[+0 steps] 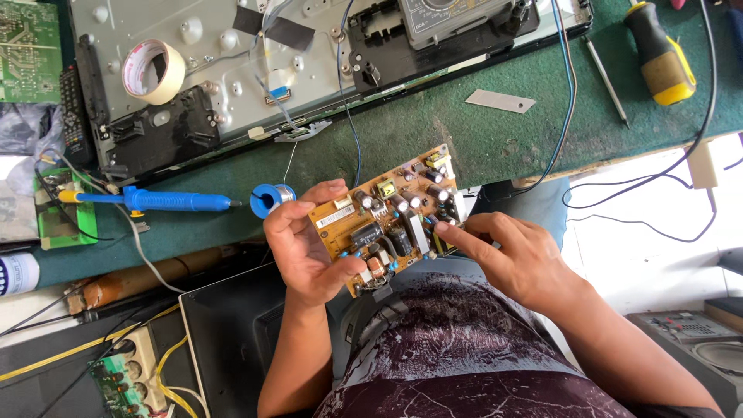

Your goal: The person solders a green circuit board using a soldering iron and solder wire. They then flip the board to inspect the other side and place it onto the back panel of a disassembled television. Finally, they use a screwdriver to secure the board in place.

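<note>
My left hand grips the left end of a yellow-brown circuit board studded with capacitors and coils, held above my lap at the bench edge. My right hand is at the board's right edge, its index finger touching the components there. A blue spool of solder wire lies on the green bench top just behind my left hand. The blue soldering iron rests to the left of the spool, tip toward it.
An opened flat-screen chassis with a roll of tape lies at the back. A multimeter, a yellow-handled screwdriver, a metal blade, a remote control and green boards surround it. A dark monitor stands below the bench.
</note>
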